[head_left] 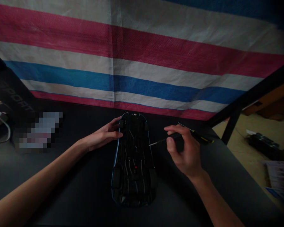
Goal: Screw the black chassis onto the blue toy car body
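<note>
A toy car (pixel 134 151) lies upside down on the dark table, its black underside facing up and a thin blue edge showing along its sides. My left hand (pixel 106 134) grips the car's left side near the far end, thumb on the edge and fingers partly hidden behind it. In my right hand (pixel 186 149) is a screwdriver (pixel 162 141), held by its dark handle between thumb and fingers. The thin metal shaft points left, with its tip by the car's right edge; whether it touches cannot be told.
Behind my right hand lies another tool with a black and yellow handle (pixel 203 137). A blurred-out flat item (pixel 42 130) rests on the table's left part. A striped sheet (pixel 132 63) hangs behind the table (pixel 85 189). Dark objects (pixel 262 145) sit on the floor at right.
</note>
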A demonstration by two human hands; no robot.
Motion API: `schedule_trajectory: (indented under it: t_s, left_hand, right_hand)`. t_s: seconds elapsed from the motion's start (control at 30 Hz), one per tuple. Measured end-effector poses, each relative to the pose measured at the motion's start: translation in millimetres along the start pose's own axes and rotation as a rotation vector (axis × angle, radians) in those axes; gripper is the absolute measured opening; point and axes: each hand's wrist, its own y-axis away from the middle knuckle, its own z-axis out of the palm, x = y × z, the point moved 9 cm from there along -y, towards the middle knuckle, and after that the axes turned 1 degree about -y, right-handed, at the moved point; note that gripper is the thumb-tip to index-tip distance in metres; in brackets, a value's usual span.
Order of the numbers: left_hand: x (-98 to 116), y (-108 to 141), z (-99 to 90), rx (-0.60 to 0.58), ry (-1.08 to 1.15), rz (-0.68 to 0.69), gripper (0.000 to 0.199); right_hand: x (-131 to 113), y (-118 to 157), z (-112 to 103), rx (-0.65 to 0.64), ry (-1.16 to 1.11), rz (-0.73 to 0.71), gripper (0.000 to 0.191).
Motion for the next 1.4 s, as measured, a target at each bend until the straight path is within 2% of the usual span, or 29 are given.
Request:
schedule_trajectory:
  t_s: [0.17, 0.3, 0.4, 0.53, 0.63, 0.77, 0.83, 1.03, 1.2, 1.4]
  left_hand:
    - [1.7, -0.5, 1.1, -0.007, -0.023, 0.001, 0.075]
    - [1.8, -0.2, 0.7, 0.017, -0.037, -0.010, 0.076]
    - [0.7, 0.2, -0.3, 0.031, -0.031, -0.016, 0.076]
    - [0.5, 0.1, -0.3, 0.022, -0.011, -0.011, 0.076]
    - [0.3, 0.0, -0.2, 0.018, -0.006, -0.017, 0.077]
    - [1.4, 0.1, 0.8, 0.022, -0.011, -0.016, 0.079]
    - [2.1, 0.2, 1.9, 0.017, -0.012, -0.012, 0.079]
    - [0.4, 0.1, 0.3, 0.026, -0.022, -0.022, 0.078]
    - [0.1, -1.0, 0.6, 0.014, -0.009, -0.011, 0.080]
    - [1.9, -1.3, 1.8, -0.004, -0.029, 0.009, 0.080]
  right_hand:
    - [-5.3, -0.8, -3.3, 0.031, 0.060, -0.027, 0.012]
    - [-4.6, -1.9, 0.8, -0.018, -0.006, -0.030, 0.026]
    - [-4.1, -3.4, 0.4, 0.012, -0.004, -0.010, 0.027]
    - [-2.9, -2.7, -3.1, 0.066, 0.023, 0.033, 0.018]
    - [0.9, -0.2, -2.7, 0.027, 0.004, 0.060, 0.007]
    - [0.5, 2.0, -2.1, -0.024, -0.066, 0.007, 0.025]
    - [-1.2, 1.6, -2.5, -0.016, -0.051, -0.023, 0.027]
    - [-5.8, -1.8, -4.5, 0.037, 0.042, -0.028, 0.016]
    - [-3.0, -0.6, -5.8, 0.011, 0.048, 0.005, 0.009]
    - [-1.4, 1.2, -3.0, 0.003, 0.018, -0.017, 0.029]
